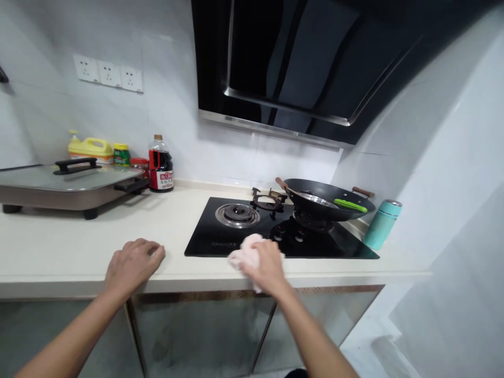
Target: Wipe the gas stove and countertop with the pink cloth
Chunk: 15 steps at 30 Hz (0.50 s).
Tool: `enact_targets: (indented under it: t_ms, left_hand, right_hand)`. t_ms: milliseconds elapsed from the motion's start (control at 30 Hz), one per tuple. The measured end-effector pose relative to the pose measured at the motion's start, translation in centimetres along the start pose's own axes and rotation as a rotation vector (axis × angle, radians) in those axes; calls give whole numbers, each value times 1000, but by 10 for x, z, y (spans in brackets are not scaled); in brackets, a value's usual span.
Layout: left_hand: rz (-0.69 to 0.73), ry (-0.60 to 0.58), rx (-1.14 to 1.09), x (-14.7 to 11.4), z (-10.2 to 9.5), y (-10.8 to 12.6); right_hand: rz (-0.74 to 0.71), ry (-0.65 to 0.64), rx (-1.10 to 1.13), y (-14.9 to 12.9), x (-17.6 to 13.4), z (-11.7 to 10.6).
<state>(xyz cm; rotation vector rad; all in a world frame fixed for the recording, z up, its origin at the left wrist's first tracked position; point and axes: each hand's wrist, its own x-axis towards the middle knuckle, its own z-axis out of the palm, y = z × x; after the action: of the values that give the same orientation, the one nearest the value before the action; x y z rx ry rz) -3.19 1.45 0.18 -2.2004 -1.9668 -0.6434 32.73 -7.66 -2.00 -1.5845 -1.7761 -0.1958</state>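
Pink cloth [249, 253], one piece, is gripped by the right of two hands [269, 265]; the left [133, 263] lies loose.

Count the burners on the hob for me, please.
2 in view: the left burner is uncovered on the hob; the right burner is under the wok, which partly hides it.
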Motion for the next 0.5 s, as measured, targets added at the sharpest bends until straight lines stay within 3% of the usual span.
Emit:
enact_targets:
  t_ms: [67,133,233,333,500]
  left_hand:
    - [-15,-5,39,3,3,-5]
    - [-15,-17,30,7,6,-10]
    - [-23,-46,-4,13,7,-16]
    - [-63,-82,-9,17,5,-17]
    - [-56,-85,23,19,7,-17]
  right_hand:
    - [-77,-48,93,-49,9,26]
    - [-151,-94,136,-80,16,44]
    - [-202,-110,142,-80,17,51]
    - [-148,-81,113,-29,10,30]
    - [214,-46,-168,106,-2,-51]
